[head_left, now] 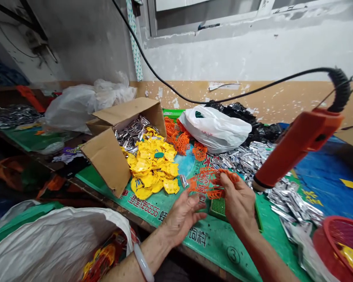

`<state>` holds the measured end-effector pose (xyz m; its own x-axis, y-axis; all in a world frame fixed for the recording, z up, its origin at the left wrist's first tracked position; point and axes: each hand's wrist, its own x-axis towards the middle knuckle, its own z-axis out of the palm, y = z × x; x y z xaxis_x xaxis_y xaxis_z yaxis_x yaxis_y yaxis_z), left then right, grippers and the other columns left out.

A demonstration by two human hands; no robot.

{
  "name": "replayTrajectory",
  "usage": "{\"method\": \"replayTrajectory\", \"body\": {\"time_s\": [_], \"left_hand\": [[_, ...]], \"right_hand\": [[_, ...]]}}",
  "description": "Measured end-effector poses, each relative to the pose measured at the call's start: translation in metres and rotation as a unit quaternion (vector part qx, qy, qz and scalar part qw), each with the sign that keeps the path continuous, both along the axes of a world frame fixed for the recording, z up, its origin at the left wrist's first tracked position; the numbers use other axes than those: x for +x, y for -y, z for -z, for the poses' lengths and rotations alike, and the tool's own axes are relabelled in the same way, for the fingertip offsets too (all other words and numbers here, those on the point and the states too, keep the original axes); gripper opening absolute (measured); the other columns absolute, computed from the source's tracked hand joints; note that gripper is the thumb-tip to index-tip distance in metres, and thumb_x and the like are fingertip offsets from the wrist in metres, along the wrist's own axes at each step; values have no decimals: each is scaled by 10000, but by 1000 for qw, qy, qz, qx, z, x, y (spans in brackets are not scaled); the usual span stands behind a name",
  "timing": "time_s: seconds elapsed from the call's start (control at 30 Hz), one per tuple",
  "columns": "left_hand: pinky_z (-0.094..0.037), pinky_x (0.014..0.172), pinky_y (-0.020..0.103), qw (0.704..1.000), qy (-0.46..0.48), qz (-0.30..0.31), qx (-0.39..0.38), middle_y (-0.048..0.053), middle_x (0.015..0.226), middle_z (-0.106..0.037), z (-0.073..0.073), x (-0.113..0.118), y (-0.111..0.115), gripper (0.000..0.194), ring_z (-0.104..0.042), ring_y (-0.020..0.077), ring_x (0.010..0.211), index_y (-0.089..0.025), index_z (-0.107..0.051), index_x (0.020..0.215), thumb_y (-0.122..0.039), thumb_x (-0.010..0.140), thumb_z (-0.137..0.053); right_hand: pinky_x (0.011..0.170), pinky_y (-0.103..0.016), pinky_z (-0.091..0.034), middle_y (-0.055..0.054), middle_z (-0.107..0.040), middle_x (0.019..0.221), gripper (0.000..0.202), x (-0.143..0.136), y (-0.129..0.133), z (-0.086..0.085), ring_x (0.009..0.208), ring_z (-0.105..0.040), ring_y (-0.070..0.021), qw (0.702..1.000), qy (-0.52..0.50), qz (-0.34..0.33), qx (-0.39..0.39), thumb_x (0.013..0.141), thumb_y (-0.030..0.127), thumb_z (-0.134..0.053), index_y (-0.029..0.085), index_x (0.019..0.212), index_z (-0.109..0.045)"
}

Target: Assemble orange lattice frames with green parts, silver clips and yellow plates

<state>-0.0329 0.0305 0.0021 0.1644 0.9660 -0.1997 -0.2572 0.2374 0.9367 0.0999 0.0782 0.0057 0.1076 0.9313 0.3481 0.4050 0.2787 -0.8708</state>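
Note:
An openwork orange plastic piece [204, 182] hangs between my hands above the table. My right hand [238, 201] pinches its right end between thumb and fingers. My left hand [184, 217], palm turned up, has thumb and forefinger at its left end, while the other fingers stretch out loosely. The left end is blurred. Below, partly hidden by my right hand, lies a green grid tray [219, 207]. Left of the hands sits a heap of yellow plastic pieces [153, 164], with a small silver packet [183, 180] beside it.
A tipped cardboard box [106, 160] spills silver packets and yellow pieces. More orange pieces [181, 143] lie by a white plastic bag [216, 129]. An orange-red handheld tool [297, 147] hangs from a black cable at right, above scattered silver packets [294, 203]. A red basket [326, 239] stands front right.

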Motion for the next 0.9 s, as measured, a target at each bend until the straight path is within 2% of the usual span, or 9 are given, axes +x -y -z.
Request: {"method": "replayTrajectory", "body": {"time_s": [0.07,0.13,0.23,0.33,0.4,0.47,0.6,0.73,0.9], "left_hand": [[-522,810,309,980,184,-72,-10,126,1308,-582,1,0,2,432,-626,211,1052,-176,-479,1284,-255,865,-550],[-532,794,315,952,266,-149,-27,117,1194,-657,3,-5,3,351,-642,223,1015,-154,-571,1179,-224,837,-604],[-555,727,305,936,255,-233,-72,108,1021,-722,1,-22,7,243,-678,217,905,-115,-639,1066,-160,832,-591],[-568,669,291,932,228,-264,-101,98,948,-740,-6,-45,12,269,-697,201,817,-111,-639,1078,-91,825,-551],[-573,655,282,936,217,-261,-98,101,941,-744,-11,-55,16,295,-704,198,796,-112,-635,1098,-76,819,-545],[-576,655,276,940,209,-252,-90,102,953,-745,-13,-61,19,303,-707,197,793,-117,-640,1096,-77,806,-563],[-581,699,289,953,188,-218,-97,110,971,-745,-9,-63,25,251,-707,205,819,-109,-670,1025,-105,779,-620],[-580,759,339,966,158,-162,-123,139,996,-738,-5,-63,30,253,-698,237,875,-92,-677,1010,-168,769,-669],[-584,648,321,967,151,-140,-149,109,989,-738,-4,-59,34,382,-706,219,787,-150,-610,1123,-170,751,-694]], "right_hand": [[581,-321,-521,-99,-685,840,456,-10,5,3,660,-632,-186,997,-20,-63,-41,947,448,-288,132,1108,-574],[567,-304,-522,-88,-697,785,436,-15,7,3,629,-636,-175,985,-2,-158,-73,936,420,-337,113,1084,-610],[626,-293,-533,-65,-715,841,319,-13,-4,-2,714,-659,-176,949,66,-291,-105,848,339,-526,132,1044,-668],[761,-314,-528,-63,-706,1005,321,-14,-31,-8,874,-656,-198,914,167,-353,-111,715,180,-639,156,1032,-688],[887,-356,-488,-93,-663,1139,332,-24,-49,-7,1028,-610,-232,897,244,-355,-97,706,127,-642,145,1035,-684],[962,-423,-441,-113,-605,1230,288,-41,-60,-2,1140,-544,-262,880,323,-340,-76,764,167,-644,137,1050,-662],[941,-475,-460,-90,-573,1242,281,-67,-66,10,1120,-556,-237,832,465,-298,-51,893,320,-572,172,1131,-594],[896,-443,-499,-88,-588,1211,293,-63,-65,14,1054,-592,-215,790,554,-259,-38,910,325,-550,174,1159,-578],[882,-438,-507,-88,-596,1192,297,-51,-66,12,1040,-600,-215,763,599,-241,-31,907,323,-556,164,1156,-578]]}}
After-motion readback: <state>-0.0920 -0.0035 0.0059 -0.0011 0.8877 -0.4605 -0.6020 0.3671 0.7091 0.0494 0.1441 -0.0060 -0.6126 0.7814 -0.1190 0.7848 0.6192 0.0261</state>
